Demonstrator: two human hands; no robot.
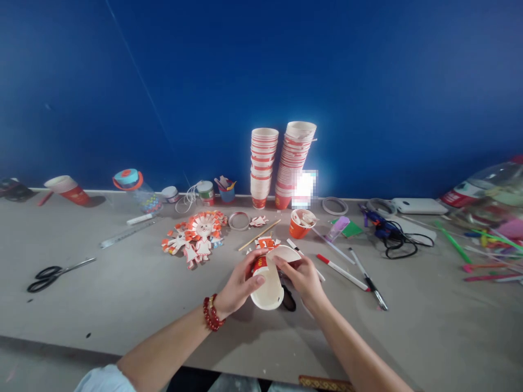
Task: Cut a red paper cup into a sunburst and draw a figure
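Observation:
Between my two hands is a red-and-white paper cup [267, 291], cut open, its pale inside and round rim tilted toward me. My left hand [242, 280], with red bead bracelets at the wrist, wraps the cup's left side, thumb over the edge. On the other side my right hand [301, 276] pinches a white flap of the cup, bent outward to the upper right. Black scissor handles [288, 298] show partly beneath the cup and right hand. Just beyond the hands lie small red-and-white paper cutouts [266, 242].
Two tall stacks of paper cups [263, 163] stand by the blue wall. Paper figures [203, 231] and black scissors [46, 277] lie left. A cup of scraps [301, 224], a red marker [343, 272], a black pen [373, 288] and a glue gun [378, 224] sit right.

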